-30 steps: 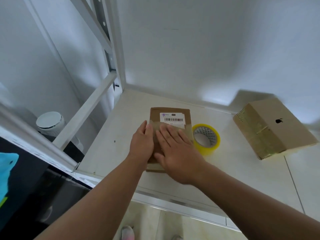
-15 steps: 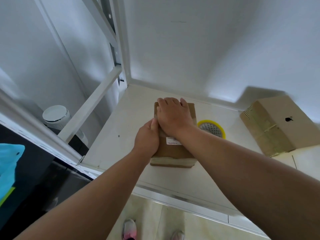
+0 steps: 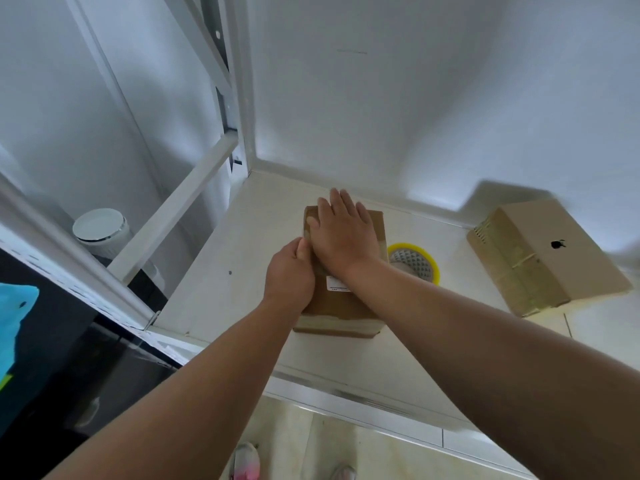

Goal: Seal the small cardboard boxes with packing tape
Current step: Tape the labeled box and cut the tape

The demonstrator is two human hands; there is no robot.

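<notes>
Shelf (image 3: 214, 292), two hands (image 3: 289, 275) (image 3: 343, 233) on first box (image 3: 339, 306) — second box (image 3: 561, 258), one tape roll (image 3: 410, 246)

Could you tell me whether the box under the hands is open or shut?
Shut: box top flat under right hand, tape strip across near edge.

The box (image 3: 341, 306) is matt brown cardboard with glossy tape (image 3: 332, 322) along its near edge. The roll (image 3: 434, 271) is shiny yellow plastic, and the shelf (image 3: 221, 282) is smooth white.

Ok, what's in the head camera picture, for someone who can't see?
A right hand presses flat on a small cardboard box on a white shelf; the left hand holds its edge. A yellow tape roll and another box lie nearby.
</notes>
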